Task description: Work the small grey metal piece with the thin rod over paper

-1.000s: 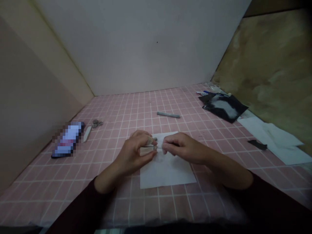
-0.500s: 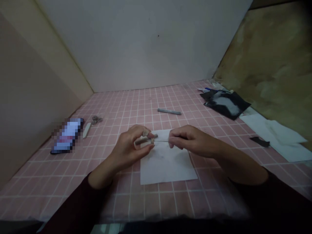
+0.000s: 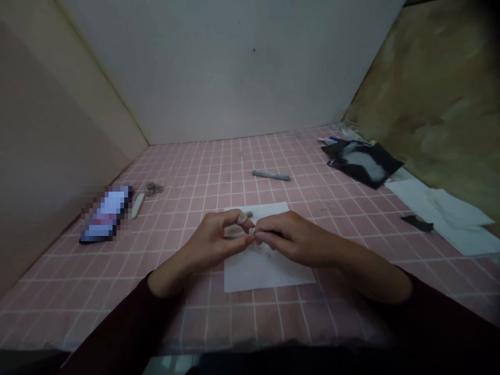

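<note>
Above a white paper sheet [image 3: 269, 273] on the pink checked table, my left hand [image 3: 219, 237] pinches a small item [image 3: 252, 230] at its fingertips. A short grey stick [image 3: 249, 214] shows behind its fingers, most of it hidden. A pale wrap or ring sits on one finger. My right hand [image 3: 287, 237] is closed, its fingertips meeting the left ones at the small item. Whatever lies between the right fingers is too small and hidden to name.
A grey stick [image 3: 271, 175] lies beyond the hands. At left are a phone [image 3: 106, 213], a white strip [image 3: 138, 205] and scissors [image 3: 152, 188]. Black sheets [image 3: 365, 162], white papers [image 3: 449, 219] and a black scrap [image 3: 417, 224] lie at right.
My right hand has moved left, closing the gap to my left hand. The thin strand seen between the hands is now hidden. My left hand has shifted slightly right.
</note>
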{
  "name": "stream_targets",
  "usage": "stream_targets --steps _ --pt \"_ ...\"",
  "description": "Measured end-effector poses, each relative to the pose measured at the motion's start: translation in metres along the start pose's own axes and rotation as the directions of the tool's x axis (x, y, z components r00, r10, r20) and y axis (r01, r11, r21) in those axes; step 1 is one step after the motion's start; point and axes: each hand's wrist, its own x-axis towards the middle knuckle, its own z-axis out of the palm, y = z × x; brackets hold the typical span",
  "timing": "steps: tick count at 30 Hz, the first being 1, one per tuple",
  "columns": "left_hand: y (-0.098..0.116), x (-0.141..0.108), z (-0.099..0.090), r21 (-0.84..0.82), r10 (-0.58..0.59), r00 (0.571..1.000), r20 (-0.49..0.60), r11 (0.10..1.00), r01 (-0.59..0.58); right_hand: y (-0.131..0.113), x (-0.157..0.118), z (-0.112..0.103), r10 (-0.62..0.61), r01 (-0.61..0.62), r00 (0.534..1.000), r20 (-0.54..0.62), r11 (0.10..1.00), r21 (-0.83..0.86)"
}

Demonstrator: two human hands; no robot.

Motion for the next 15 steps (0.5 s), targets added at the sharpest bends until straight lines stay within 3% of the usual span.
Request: stream_targets --steps 4,9,13,15 --pt "-0.0007 -0.0002 -0.0008 -0.084 -0.036 0.998 -0.058 0.996 0.031 0.0009 -0.0021 -0.0051 0.048 -0.047 0.999 0.016 0.998 -0.036" --pt "-0.001 0.0007 0.0012 -0.086 -0.06 0.998 0.036 0.994 0.063 0.0015 -0.0015 -0.0003 -0.039 0.041 0.999 0.036 0.998 -0.056" --pt "0.0011 0.0017 0.0005 -0.163 -0.118 0.993 -0.028 0.98 0.112 0.0006 -0.0029 -0.002 -0.003 0.004 1.0 0.008 0.994 -0.105" --pt "0.0007 0.0018 0.001 -0.192 -0.137 0.991 -0.003 0.972 0.134 0.0002 -0.0029 -0.0005 -0.027 0.027 1.0 0.002 0.993 -0.113"
